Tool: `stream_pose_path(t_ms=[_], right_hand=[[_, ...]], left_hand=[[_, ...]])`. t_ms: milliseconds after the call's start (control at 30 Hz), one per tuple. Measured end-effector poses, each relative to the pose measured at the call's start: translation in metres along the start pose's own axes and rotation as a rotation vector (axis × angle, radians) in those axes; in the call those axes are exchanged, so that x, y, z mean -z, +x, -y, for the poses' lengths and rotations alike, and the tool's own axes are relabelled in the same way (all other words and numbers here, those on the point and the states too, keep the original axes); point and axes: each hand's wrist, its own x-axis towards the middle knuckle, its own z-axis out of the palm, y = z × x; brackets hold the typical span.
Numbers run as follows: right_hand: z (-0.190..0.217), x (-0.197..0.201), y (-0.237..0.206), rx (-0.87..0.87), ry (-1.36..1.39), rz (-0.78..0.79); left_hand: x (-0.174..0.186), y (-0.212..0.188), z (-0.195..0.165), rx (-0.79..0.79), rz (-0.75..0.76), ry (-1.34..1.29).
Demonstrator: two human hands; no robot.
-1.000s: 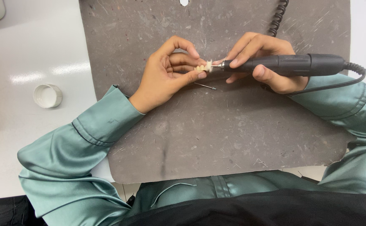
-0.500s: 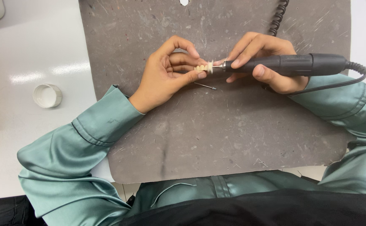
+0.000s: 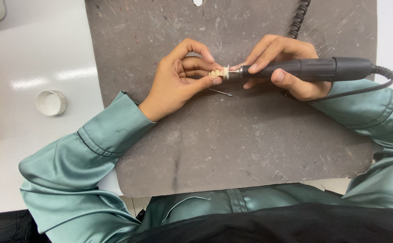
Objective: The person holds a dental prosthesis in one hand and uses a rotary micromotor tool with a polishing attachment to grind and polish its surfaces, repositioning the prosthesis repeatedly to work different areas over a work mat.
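The left hand (image 3: 178, 81) is pinched shut on a small cream-coloured row of teeth (image 3: 216, 73), apparently a dental bridge or section of a denture, held between thumb tip and fingertips just above the mat. The piece juts out to the right of the fingers, so its working end is free. The right hand (image 3: 286, 67) is wrapped closed around a black rotary handpiece (image 3: 313, 69), gripped near the front like a pen, with the index finger laid along the nose. A small pale disc on the tool's metal shank (image 3: 225, 72) sits right against the end of the tooth piece; whether it is actually touching cannot be told.

The piece looks light, stiff and brittle, and smooth enough to slip, so I judge it needs a firm pinch by its sides, well back from the end being worked. The handpiece looks rigid and fairly weighty at the rear, where its cable (image 3: 376, 83) trails off.

Under the hands lies a scuffed dark grey work mat (image 3: 232, 148), with a thin metal pin or bur (image 3: 220, 92) lying on it just below the left thumb. A coiled black cord (image 3: 299, 18) runs off the top edge. On the white tabletop (image 3: 30, 54), well apart to the left, rests a white round cap (image 3: 51, 102). Both forearms wear green satin sleeves (image 3: 84, 157).
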Motion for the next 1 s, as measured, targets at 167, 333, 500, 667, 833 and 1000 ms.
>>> stream_pose_path(t_ms=[167,333,500,667,833,1000], right_hand=[[0.0023,-0.0005,-0.0012,-0.015,-0.012,-0.01],[0.002,-0.0009,0.0001,-0.019,-0.037,0.008],[0.0027,0.0001,0.0007,-0.017,0.016,-0.012],[0.0023,-0.0007,-0.0001,-0.019,-0.02,0.007],[0.0019,0.0015,-0.0007,-0.018,-0.007,0.007],[0.0023,-0.0002,-0.0021,-0.021,0.004,-0.015]], left_hand=[[0.0003,-0.0001,-0.0007,0.035,-0.012,0.008],[0.0003,0.0002,-0.0001,-0.001,-0.001,-0.015],[0.0012,0.0009,0.0003,0.002,-0.001,0.014],[0.0007,-0.0012,0.0004,0.001,0.0,-0.024],[0.0006,-0.0005,0.001,-0.001,-0.007,-0.007],[0.0002,-0.0004,0.0014,0.008,-0.009,-0.007]])
